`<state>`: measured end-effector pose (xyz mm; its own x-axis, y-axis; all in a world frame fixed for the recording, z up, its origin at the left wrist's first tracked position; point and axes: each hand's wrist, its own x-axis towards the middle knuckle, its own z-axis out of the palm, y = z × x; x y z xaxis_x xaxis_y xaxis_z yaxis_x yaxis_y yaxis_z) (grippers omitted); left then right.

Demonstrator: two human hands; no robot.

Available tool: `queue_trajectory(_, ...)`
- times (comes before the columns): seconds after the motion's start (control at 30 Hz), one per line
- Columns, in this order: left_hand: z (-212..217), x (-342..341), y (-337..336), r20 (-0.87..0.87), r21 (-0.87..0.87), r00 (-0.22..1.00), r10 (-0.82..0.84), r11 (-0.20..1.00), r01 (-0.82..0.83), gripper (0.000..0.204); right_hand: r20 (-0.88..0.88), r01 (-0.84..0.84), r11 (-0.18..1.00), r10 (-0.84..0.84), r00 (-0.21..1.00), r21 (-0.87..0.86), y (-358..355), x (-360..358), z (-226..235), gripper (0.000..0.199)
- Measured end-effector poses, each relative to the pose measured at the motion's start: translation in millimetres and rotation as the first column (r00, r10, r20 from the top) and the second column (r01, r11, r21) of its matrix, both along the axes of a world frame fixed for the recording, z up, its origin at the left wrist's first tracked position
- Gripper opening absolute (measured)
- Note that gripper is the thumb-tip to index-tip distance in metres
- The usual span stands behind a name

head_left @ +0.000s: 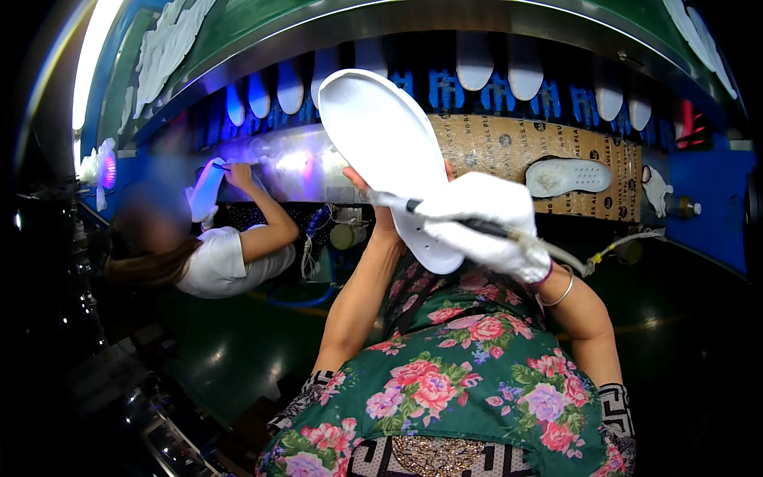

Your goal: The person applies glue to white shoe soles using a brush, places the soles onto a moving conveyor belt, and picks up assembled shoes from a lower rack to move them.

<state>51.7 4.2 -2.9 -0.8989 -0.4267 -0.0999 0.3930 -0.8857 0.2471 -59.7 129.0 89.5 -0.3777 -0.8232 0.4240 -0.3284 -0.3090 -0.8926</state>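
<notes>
A large white shoe sole [381,131] is held up in front of me, tilted, with its shallow inner side showing. My left hand [385,219], bare, is closed round the sole from beneath; its fingertips show at the sole's edges. My right hand [489,215] wears a white glove and is closed on a dark-handled brush-like tool [480,226]. The tool's pale tip, blurred, is over the sole's left edge near my left fingers. A pale hose [564,256] runs from behind my right hand. Small holes show near the sole's lower end.
Another white sole [568,176] lies on the cardboard-covered ledge [485,139]. Several soles stand in a blue-fixtured rack [447,91] behind. A white glove [656,191] and a small bottle [683,207] are at far right. A co-worker [230,254] at left holds a sole and thin tool.
</notes>
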Motion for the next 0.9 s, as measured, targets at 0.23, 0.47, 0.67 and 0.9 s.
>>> queue_trajectory(0.23,0,-7,-12,-0.025,-0.004,0.998,-0.053,0.999,0.053,0.13,-0.318,0.019,1.0,-0.02,0.948,-0.005,7,12,-11,0.03)
queue_trajectory(0.47,7,-14,-21,-0.104,-0.038,0.993,-0.06,0.998,0.056,0.134,-0.164,0.095,0.995,-0.091,0.982,0.015,5,3,-7,0.024)
queue_trajectory(0.67,-7,-20,-38,-0.142,-0.036,0.99,0.022,0.999,-0.027,0.133,-0.013,-0.092,0.996,0.092,0.996,-0.006,5,13,-5,0.027)
queue_trajectory(0.9,-8,-27,-54,-0.292,-0.043,0.956,-0.016,0.999,0.004,0.126,-0.226,-0.146,0.979,0.176,0.958,0.143,15,14,-13,0.034)
